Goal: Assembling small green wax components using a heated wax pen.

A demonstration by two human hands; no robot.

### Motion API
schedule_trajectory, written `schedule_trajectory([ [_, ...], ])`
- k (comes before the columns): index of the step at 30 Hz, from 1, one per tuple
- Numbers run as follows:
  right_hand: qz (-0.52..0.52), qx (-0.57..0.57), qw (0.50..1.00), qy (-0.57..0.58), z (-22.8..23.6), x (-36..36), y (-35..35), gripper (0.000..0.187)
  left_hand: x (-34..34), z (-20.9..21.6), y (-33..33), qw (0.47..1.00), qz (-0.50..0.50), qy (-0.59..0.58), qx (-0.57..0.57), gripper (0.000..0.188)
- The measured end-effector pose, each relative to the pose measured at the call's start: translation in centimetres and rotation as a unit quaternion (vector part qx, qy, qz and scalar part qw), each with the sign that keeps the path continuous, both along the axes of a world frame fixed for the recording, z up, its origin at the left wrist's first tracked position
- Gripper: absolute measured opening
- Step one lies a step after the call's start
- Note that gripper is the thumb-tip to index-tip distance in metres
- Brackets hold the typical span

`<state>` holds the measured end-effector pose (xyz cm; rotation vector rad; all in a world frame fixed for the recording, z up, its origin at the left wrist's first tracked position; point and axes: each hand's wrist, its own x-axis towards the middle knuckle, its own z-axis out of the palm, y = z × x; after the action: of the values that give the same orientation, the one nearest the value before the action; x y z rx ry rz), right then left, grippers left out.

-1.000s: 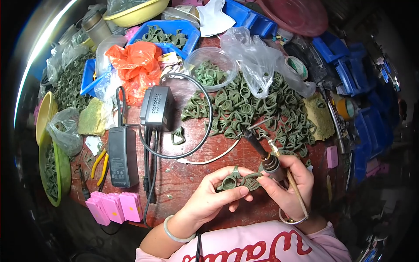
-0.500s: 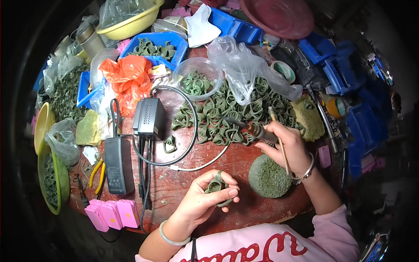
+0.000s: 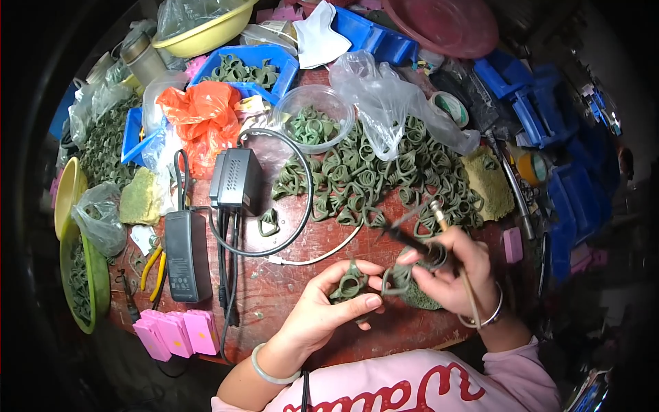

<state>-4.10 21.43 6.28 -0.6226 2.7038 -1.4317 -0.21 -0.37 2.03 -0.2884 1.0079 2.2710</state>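
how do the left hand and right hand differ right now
The left hand holds a green ring-shaped piece and shows no tool; the right hand grips a dark pen-shaped tool and a thin brown stick, with a blurred green piece at its fingertips. The left wrist wears a pale bangle; the right wrist wears a thinner, shinier bracelet. Both hands are ungloved.

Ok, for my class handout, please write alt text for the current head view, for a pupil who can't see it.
A person's left hand holds a green ring-shaped piece over a red table, while the right hand holds a dark tool and a thin stick, a blurred green loop by its fingertips. Beyond lies a pile of similar green pieces.
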Motion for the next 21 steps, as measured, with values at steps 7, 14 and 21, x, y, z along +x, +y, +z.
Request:
schedule_trajectory([
  [7, 0.064, -0.084, 0.994, 0.017, 0.6, 1.2, -2.4, 0.027, 0.5, -0.6, -0.1, 0.989, -0.046, 0.127, -0.067, 0.028],
  [14, -0.010, -0.078, 0.997, 0.021, 0.1, 1.9, -2.1, 0.026, 0.6, -0.7, 0.2, 0.960, -0.003, 0.227, -0.160, 0.038],
  [21, -0.031, -0.060, 0.997, 0.023, 0.6, 2.4, -2.4, 0.024, 0.3, -0.4, 0.2, 0.962, 0.020, 0.227, -0.153, 0.036],
])
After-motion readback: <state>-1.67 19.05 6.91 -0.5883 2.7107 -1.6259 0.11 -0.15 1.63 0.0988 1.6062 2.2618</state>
